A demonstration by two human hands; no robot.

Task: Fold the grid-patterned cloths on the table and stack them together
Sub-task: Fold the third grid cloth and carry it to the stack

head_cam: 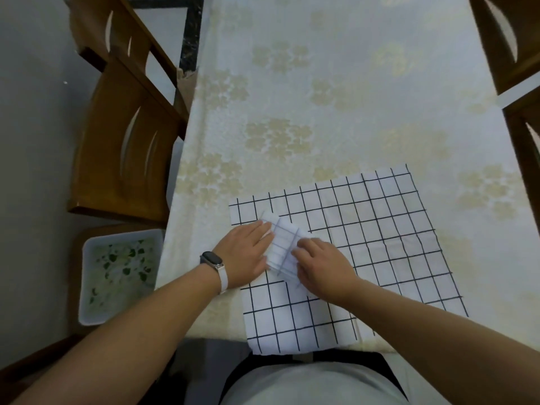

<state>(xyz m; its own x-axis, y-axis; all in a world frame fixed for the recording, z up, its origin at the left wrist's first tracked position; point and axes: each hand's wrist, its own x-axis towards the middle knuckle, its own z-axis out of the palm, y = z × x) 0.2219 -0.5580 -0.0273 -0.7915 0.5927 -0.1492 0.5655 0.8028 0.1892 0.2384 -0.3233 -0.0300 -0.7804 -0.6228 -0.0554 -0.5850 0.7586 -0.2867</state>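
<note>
Fingers point(261, 232) of the left hand point(248, 252) lie straight and flat, pressing down on the left side of a small folded grid cloth point(282, 247), while the right hand point(321, 264) meets the same bundle from the other side, its fingertips point(301, 246) bent down onto the right edge; whether they pinch the fabric or merely rest on it cannot be told. The folded cloth, a compact white rectangle lined in pale grey, sits tilted between the two hands and on top of a second, larger grid cloth point(374, 235), which lies spread open with bold black lines on white. That spread cloth covers the near stretch of the table point(321, 92), closer to the near left corner than to the right, and its nearest corner hangs over the near edge toward the person's light-coloured top point(309, 384). A dark fitness band on a white strap point(212, 258) circles the left wrist. A cream tablecloth with a faded floral print covers the table. Wooden chairs point(122, 147) stand along the left edge, and more wooden chair backs point(508, 39) show at the right edge. A white square tray point(87, 287) with a green leaf pattern sits below the near left corner, beside the chairs.
</note>
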